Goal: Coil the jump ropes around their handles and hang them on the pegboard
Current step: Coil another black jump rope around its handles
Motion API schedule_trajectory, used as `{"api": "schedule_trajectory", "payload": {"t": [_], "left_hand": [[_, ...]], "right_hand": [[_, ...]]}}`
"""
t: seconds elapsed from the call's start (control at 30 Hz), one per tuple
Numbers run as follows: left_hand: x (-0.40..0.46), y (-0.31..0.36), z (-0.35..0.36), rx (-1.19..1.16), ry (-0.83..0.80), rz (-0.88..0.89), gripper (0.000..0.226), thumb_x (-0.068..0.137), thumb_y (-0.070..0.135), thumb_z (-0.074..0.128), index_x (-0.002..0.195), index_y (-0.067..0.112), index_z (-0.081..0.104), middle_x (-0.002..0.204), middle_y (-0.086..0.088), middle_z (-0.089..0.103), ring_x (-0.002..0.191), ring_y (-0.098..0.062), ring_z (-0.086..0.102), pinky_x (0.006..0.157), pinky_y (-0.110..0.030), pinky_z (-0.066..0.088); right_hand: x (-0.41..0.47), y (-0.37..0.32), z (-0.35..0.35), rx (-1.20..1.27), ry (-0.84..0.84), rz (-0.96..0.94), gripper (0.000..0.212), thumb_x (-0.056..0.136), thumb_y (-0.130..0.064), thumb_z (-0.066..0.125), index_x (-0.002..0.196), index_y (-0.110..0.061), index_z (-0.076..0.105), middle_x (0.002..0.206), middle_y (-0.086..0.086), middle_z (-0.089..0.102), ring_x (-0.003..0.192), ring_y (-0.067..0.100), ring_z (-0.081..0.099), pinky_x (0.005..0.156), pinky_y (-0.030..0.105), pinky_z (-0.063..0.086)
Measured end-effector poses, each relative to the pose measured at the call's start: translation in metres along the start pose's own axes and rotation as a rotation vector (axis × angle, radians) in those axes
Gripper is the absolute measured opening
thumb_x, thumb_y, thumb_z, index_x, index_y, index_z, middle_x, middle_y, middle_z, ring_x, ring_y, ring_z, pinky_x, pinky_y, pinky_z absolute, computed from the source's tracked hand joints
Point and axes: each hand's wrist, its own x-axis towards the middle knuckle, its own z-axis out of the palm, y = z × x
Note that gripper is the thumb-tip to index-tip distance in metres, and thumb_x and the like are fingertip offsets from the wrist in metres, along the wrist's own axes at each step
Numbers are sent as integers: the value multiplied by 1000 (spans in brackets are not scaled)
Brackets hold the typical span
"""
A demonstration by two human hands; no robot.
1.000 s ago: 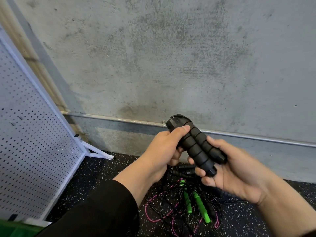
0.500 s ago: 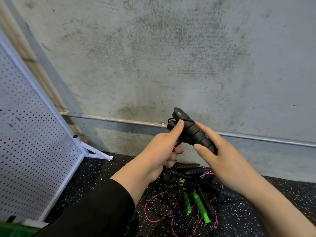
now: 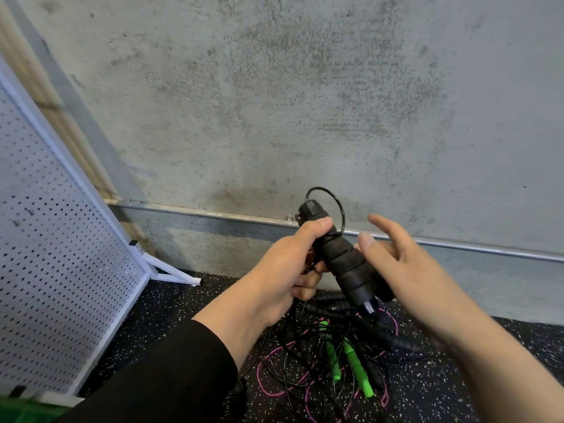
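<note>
— Where are we with the black ribbed foam jump-rope handles (image 3: 345, 264)?

— We have the pair bundled side by side, tilted, held up in front of the grey concrete wall (image 3: 274, 102). Our left hand (image 3: 283, 267) grips them near the top, thumb pressed across the upper end and fingers curled underneath. A small loop of thin black cord (image 3: 337, 201) arcs out from the top cap.

— And the right hand (image 3: 406, 270)?

— Fingers spread and relaxed, just beside the handles on their far side; it may brush the foam, but we see it clamped on nothing.

— So which step is this?

— We judge it the coiling step, early on. Most of the cord seems to trail down into the tangled heap of black, pink and green-handled ropes (image 3: 338, 361) on the speckled black rubber floor (image 3: 171, 303); we cannot tell which strand belongs to our pair.

— What does the next move call for?

— Probably the right hand catching the loose cord close to the cap and winding it around both handles, while the left keeps them pinned together. We should pull gently so the heap does not come up with it.

— And hanging?

— The white perforated pegboard (image 3: 61, 254) stands at our left, well apart; no hooks are visible to us.
</note>
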Motion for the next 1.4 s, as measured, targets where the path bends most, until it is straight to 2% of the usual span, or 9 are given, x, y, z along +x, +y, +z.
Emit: {"api": "schedule_trajectory", "payload": {"t": [0.17, 0.3, 0.43, 0.6, 0.73, 0.93, 1.1, 1.27, 1.4], "left_hand": [[1, -4, 9, 55, 3, -22, 40, 92, 55, 57, 66, 25, 53, 59, 5, 45, 47, -9, 22, 45, -23, 14], [1, -4, 10, 64, -6, -32, 39, 91, 55, 58, 66, 25, 55, 59, 4, 45, 47, -9, 22, 45, -23, 15], [2, -4, 9, 14, 16, -21, 39, 90, 56, 60, 70, 23, 57, 60, 3, 44, 47, -9, 21, 45, -23, 14], [0, -5, 12, 27, 12, 10, 42, 93, 53, 61, 61, 26, 68, 58, 9, 43, 49, -9, 23, 44, -22, 17], [0, -9, 15, 39, -9, 44, 43, 93, 52, 62, 58, 27, 67, 58, 10, 41, 48, -7, 25, 45, -23, 17], [6, -1, 1, 15, -38, 82, 36, 93, 54, 60, 93, 18, 62, 62, 9, 40, 50, -6, 25, 44, -19, 17], [4, 3, -3, 34, -114, 123, 35, 84, 54, 62, 86, 19, 62, 61, 8, 39, 49, -6, 22, 46, -21, 15], [2, 3, -7, 58, -131, 105, 32, 82, 56, 63, 77, 26, 73, 63, 8, 39, 53, -7, 21, 48, -22, 13], [3, 1, -7, 59, -119, 76, 35, 85, 57, 63, 92, 24, 75, 64, 8, 41, 53, -7, 23, 48, -22, 15]], "right_hand": [[3, 5, -1, 162, -137, 95, 85, 71, -59, 68, 149, -36, 42, 109, -8, 75, 103, 5, 71, 92, 26, 49], [4, 4, -2, 243, -129, 117, 50, 83, -47, 67, 132, -43, 56, 122, 11, 67, 114, 23, 67, 102, 38, 51], [3, 4, -3, 420, -118, 166, 27, 97, -42, 57, 117, -26, 64, 129, 17, 63, 120, 39, 61, 96, 61, 53], [3, 4, 8, 464, -40, 251, 41, 102, -48, 51, 108, -9, 62, 112, 34, 67, 94, 40, 67, 92, 72, 48], [1, 1, 13, 537, -53, 301, 48, 92, -45, 70, 108, -1, 63, 110, 35, 68, 102, 54, 67, 90, 78, 45], [-2, 5, 8, 483, -258, 426, 47, 78, -50, 70, 108, -14, 70, 88, 12, 76, 71, 31, 71, 74, 46, 61], [-1, 9, 7, 501, -280, 353, 43, 84, -44, 66, 115, -14, 67, 87, 8, 74, 74, 24, 71, 80, 46, 59], [2, 7, 9, 497, -148, 133, 52, 93, -50, 57, 143, -39, 48, 120, -3, 73, 111, 18, 70, 90, 40, 56], [7, 5, 10, 589, 7, 106, 34, 97, -50, 50, 118, -33, 70, 127, -7, 68, 124, 21, 60, 90, 45, 57]]}}
